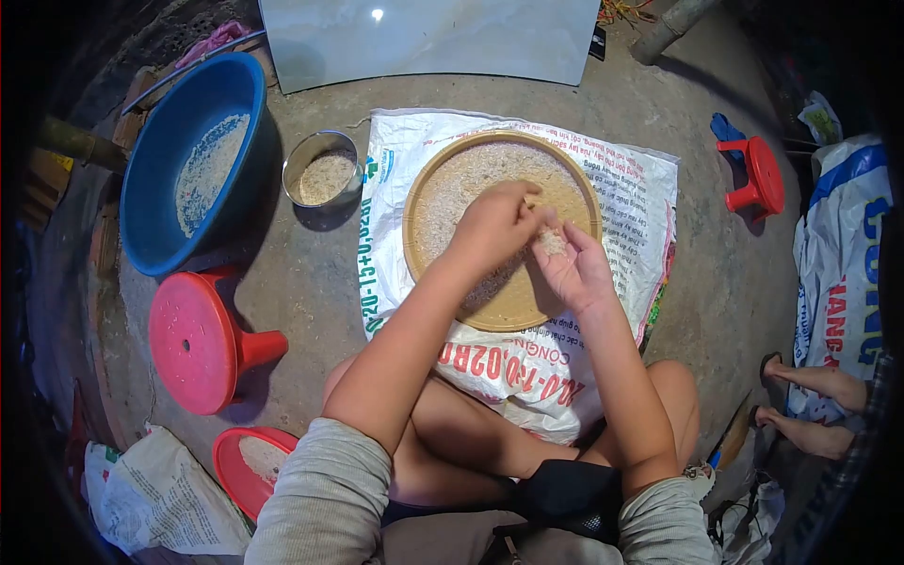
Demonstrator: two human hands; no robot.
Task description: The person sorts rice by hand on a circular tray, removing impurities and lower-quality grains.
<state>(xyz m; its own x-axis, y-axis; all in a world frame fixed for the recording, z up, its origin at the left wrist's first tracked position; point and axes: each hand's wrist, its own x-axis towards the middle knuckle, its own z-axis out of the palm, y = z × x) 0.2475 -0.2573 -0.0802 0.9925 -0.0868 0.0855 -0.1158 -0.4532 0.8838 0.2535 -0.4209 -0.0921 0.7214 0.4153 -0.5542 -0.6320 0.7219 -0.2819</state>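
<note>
A round woven tray [411, 223] with rice grains [443, 202] spread over it lies on a printed white sack [659, 188]. Over the tray, my left hand [499, 221] has its fingers curled and pinched together beside my other palm; what they hold, if anything, is too small to make out. My right hand [576, 268] is palm up with fingers cupped round a small heap of grains [553, 243]. Part of the tray's lower area shows bare, with darker grains near my left wrist.
Left: a blue basin [141, 188] with grains, a metal pot [325, 202], a red stool [188, 344] and a red basin [231, 471]. Right: a small red stool [765, 177], a large sack [843, 254] and another person's feet [777, 370]. A glossy panel [433, 42] is ahead.
</note>
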